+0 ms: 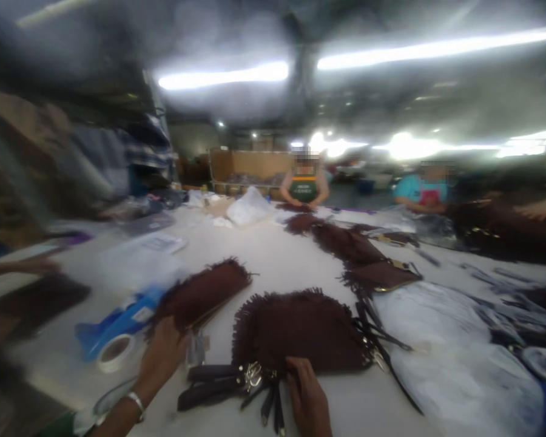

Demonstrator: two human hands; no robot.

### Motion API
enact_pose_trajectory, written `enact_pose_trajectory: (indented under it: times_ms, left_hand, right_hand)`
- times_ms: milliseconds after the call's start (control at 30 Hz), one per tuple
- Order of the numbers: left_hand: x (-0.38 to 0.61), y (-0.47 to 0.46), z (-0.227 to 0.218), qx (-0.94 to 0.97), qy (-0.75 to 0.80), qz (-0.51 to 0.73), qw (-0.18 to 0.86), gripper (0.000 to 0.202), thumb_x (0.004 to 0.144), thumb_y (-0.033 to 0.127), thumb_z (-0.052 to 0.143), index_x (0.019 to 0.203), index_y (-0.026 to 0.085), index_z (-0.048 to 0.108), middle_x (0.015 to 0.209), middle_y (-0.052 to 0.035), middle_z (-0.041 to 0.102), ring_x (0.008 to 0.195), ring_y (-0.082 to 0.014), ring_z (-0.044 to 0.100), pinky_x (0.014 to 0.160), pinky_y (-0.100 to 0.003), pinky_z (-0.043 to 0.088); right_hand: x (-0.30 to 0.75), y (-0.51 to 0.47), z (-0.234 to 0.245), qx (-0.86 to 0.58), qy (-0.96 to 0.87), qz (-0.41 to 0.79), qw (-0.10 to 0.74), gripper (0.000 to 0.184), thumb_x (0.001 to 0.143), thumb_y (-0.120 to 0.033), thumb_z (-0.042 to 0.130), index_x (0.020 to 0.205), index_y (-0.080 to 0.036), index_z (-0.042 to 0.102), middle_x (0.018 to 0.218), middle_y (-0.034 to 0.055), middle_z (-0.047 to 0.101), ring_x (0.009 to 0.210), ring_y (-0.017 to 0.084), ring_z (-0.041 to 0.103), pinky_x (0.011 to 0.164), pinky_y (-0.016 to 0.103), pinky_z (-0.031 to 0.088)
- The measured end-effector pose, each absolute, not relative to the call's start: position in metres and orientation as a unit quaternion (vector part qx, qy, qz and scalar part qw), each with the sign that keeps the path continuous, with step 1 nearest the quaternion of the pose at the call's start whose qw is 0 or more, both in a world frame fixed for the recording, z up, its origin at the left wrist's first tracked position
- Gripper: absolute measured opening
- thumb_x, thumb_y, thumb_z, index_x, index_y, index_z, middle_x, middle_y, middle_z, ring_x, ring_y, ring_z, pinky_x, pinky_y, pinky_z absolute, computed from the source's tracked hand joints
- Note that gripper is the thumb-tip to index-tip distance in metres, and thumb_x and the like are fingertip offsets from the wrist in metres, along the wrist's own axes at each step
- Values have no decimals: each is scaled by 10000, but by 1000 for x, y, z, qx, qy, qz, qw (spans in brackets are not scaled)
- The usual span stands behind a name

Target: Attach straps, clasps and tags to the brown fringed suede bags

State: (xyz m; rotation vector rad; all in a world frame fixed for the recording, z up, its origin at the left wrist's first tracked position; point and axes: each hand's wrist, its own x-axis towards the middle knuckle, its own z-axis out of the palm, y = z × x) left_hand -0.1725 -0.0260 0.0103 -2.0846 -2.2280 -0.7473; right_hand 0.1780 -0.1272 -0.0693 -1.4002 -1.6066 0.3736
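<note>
A dark brown fringed bag lies flat on the white table, its straps and metal clasps spread at both lower corners. My right hand has its fingers curled over the front edge of this bag. To the left, a second brown fringed bag lies at a slant. At that bag's lower end, my left hand grips its near corner, with the fingertips partly hidden. Dark strap pieces with a metal clasp rest between my two hands.
A roll of white tape and a blue packet sit left of my left hand. More brown bags run toward the far side. Clear plastic bags cover the right. Co-workers work across the table; another person's arm reaches in at left.
</note>
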Motion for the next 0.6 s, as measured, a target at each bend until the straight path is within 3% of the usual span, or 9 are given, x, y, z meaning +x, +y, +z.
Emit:
enact_pose_trajectory:
  times_ms: [133, 300, 467, 533, 600]
  left_hand:
    - [-127, -44, 12, -756, -602, -253, 44, 510, 875, 321, 402, 1328, 89, 426, 1453, -173, 365, 1350, -296, 347, 1127, -447, 294]
    - [-26, -73, 20, -855, -471, -204, -81, 477, 899, 278, 375, 1368, 211, 437, 1473, -74, 395, 1371, -224, 337, 1143, -395, 289]
    - [44, -84, 1, -851, -501, -75, -138, 806, 761, 433, 583, 1471, 194, 285, 1562, -108, 226, 1435, -386, 103, 1125, -604, 168]
    - [57, -87, -10, -834, -536, -53, -115, 841, 753, 372, 575, 1491, 183, 218, 1575, -112, 174, 1435, -405, 50, 1107, -630, 165]
    - [63, -89, -18, -830, -551, -53, -71, 794, 771, 217, 492, 1498, 192, 174, 1582, -88, 150, 1445, -370, 36, 1120, -589, 176]
  right_hand:
    - [170, -133, -58, -575, -665, 136, 458, 365, 885, -133, 369, 1183, -258, 539, 1110, 55, 591, 1028, 178, 614, 889, 284, 514]
    - [182, -148, -59, -553, -715, 93, 418, 541, 810, -43, 368, 1295, -254, 483, 1234, 67, 552, 1123, 172, 572, 942, 295, 499]
    - [250, -158, -63, -654, -685, -56, 315, 571, 829, -38, 363, 1349, -236, 490, 1338, 95, 539, 1194, 240, 523, 1003, 402, 442]
    - [278, -154, -58, -673, -694, -78, 242, 634, 799, -2, 361, 1375, -244, 474, 1384, 97, 513, 1152, 255, 546, 975, 413, 435]
    - [300, -146, -49, -678, -709, -83, 176, 701, 762, 26, 365, 1397, -259, 452, 1414, 102, 489, 1092, 262, 576, 931, 412, 437]
